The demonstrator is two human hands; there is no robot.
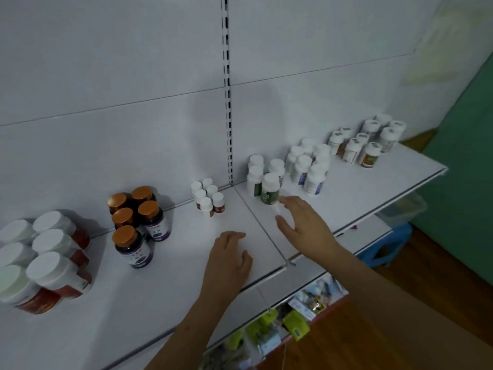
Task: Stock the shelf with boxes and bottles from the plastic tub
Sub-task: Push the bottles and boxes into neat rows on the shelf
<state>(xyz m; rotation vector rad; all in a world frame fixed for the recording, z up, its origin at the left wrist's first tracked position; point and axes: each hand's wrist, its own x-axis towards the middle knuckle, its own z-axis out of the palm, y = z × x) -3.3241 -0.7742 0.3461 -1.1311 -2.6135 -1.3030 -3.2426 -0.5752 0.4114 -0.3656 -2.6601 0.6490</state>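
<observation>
Groups of bottles stand along the back of the white shelf (165, 287). My left hand (229, 260) lies over the shelf's front middle with fingers loosely curled, holding nothing. My right hand (301, 225) hovers open, its fingertips just short of the front green-labelled white bottle (270, 188), apart from it. Small white bottles with brown labels (208, 197) stand behind my left hand. Dark bottles with orange caps (136, 222) stand further left. The plastic tub (402, 212) shows below the shelf's right end, its contents hidden.
Large red-labelled bottles with white caps (50, 263) crowd the left end. More white bottles (309, 166) and a further group (368, 141) fill the right back. A lower shelf (280, 324) holds packets and boxes. A blue stool (386, 249) stands on the wooden floor (400, 329).
</observation>
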